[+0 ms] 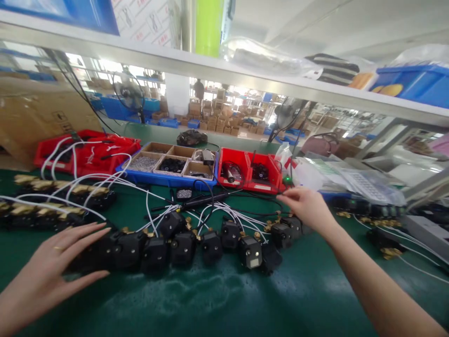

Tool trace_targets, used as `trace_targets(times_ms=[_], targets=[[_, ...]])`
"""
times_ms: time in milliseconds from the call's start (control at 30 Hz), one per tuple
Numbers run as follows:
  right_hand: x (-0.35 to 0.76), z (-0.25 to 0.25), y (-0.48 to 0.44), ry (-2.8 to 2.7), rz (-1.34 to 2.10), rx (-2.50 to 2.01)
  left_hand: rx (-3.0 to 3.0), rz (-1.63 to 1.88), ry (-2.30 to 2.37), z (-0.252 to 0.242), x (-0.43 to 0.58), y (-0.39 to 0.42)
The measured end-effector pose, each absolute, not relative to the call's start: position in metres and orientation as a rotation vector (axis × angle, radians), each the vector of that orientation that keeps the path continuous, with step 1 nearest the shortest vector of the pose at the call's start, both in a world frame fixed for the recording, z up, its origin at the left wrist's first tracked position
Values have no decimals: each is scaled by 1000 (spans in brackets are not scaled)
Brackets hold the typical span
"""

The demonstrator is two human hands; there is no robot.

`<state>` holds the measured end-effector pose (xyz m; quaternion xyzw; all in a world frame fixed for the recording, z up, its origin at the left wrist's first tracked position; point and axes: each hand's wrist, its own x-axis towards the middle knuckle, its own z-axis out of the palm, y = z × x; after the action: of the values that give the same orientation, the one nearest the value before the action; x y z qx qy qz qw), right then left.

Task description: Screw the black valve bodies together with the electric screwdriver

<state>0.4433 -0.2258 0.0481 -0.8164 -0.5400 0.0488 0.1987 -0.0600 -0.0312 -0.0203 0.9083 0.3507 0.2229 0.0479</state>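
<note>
One left hand (63, 262) spread wide at left end of box row, thumb apart, gripping nothing visible. Roughly dozen black boxes (211, 246) lined up on green table (210, 309); white cables (219, 205) seemingly fitted to several, remaining work unclear. Right hand (304, 208) pinched near right end, anything held hidden. Beyond: one six-section blue tray (161, 179), two red bins (268, 188) right of it, two fans (129, 91).

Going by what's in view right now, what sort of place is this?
Most likely a factory assembly workshop: black units are lined up on a green workbench, a blue tray holds small parts in separate compartments, and many cardboard boxes fill the room beyond.
</note>
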Motion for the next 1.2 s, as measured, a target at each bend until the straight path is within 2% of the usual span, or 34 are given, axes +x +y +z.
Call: trace_targets(times_ms=[133,267,400,500,800,1100,1200], targets=[[421,30,-201,-1448,-6,-2036,2872,773,762,-26,-7,-66],[368,-10,-214,-1749,198,-1844,2940,537,583,-27,76,-114],[341,-32,-224,-1923,273,-1838,3076,289,626,-31,140,-125],[336,-35,-220,-1890,210,-1940,3187,290,678,-37,156,-115],[360,-29,-252,-1955,135,-1910,3183,651,386,-64,173,-128],[409,-28,-308,-1787,91,-1910,2928,310,548,-52,240,-188],[448,-35,-326,-1459,-41,-2050,2796,238,617,-41,253,-196]])
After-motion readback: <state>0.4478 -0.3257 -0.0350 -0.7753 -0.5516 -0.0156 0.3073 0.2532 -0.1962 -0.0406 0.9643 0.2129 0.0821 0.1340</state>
